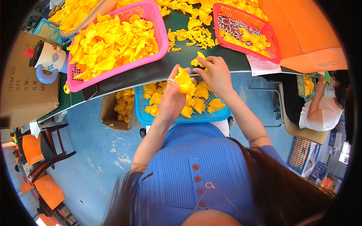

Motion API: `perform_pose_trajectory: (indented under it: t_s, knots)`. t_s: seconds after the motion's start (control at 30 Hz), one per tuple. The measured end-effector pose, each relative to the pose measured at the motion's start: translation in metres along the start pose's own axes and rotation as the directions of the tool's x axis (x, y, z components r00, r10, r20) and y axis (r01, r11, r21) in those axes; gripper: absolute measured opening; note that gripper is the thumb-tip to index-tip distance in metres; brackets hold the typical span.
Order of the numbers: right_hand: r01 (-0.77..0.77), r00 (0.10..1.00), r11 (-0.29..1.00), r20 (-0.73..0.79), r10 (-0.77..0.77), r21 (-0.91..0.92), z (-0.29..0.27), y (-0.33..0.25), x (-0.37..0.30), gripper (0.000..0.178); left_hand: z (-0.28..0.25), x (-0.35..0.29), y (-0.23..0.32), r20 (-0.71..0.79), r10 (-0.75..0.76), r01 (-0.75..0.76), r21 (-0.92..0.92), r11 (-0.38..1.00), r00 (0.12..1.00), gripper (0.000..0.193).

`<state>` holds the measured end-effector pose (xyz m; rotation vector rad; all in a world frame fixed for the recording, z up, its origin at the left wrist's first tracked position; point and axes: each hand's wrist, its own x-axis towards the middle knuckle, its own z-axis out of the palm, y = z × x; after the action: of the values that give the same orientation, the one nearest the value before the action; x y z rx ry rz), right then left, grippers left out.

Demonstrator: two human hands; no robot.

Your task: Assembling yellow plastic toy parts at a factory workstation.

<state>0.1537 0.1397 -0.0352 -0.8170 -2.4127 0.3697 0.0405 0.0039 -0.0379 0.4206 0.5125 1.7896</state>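
My left hand grips a yellow plastic part together with a small metal tool, just over the blue basket on my lap. That basket holds several more yellow parts. My right hand rests at the table's front edge, with its fingers pinched on another small yellow piece.
On the dark green table stand a pink basket heaped with yellow parts and a red basket with yellow parts and small wrapped pieces. Loose yellow scraps lie between them. A cardboard box sits below. Another person sits at right.
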Motion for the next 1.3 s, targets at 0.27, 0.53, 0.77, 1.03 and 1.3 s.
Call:
perform_pose_trajectory:
  t_s: [0.27, 0.53, 0.77, 1.03, 1.3]
  knots:
    - [-0.306, 0.952, 0.727, 0.182, 0.247, 0.614, -0.016, 0.000, 0.008, 0.028, 0.002, -0.007, -0.002, 0.026, 0.097, -0.099, 0.371, 0.923, 0.995, 0.068]
    - [-0.178, 0.974, 0.622, 0.226, 0.001, 0.762, -0.050, -0.031, 0.002, 0.031, 0.007, -0.004, 0.001, 0.047, 0.096, -0.107, 0.430, 0.896, 0.994, 0.078]
    - [-0.222, 0.955, 0.610, 0.296, -0.022, 0.761, -0.050, -0.036, 0.000, 0.030, 0.012, -0.004, 0.006, 0.062, 0.092, -0.109, 0.420, 0.901, 0.994, 0.078]
    - [-0.245, 0.943, 0.586, 0.330, -0.040, 0.772, -0.048, -0.033, 0.001, 0.031, 0.012, -0.004, 0.006, 0.067, 0.106, -0.124, 0.435, 0.892, 0.992, 0.078]
    - [-0.293, 0.927, 0.566, 0.374, -0.029, 0.770, -0.049, -0.033, 0.001, 0.028, 0.011, -0.004, 0.005, 0.061, 0.112, -0.127, 0.415, 0.901, 0.992, 0.078]
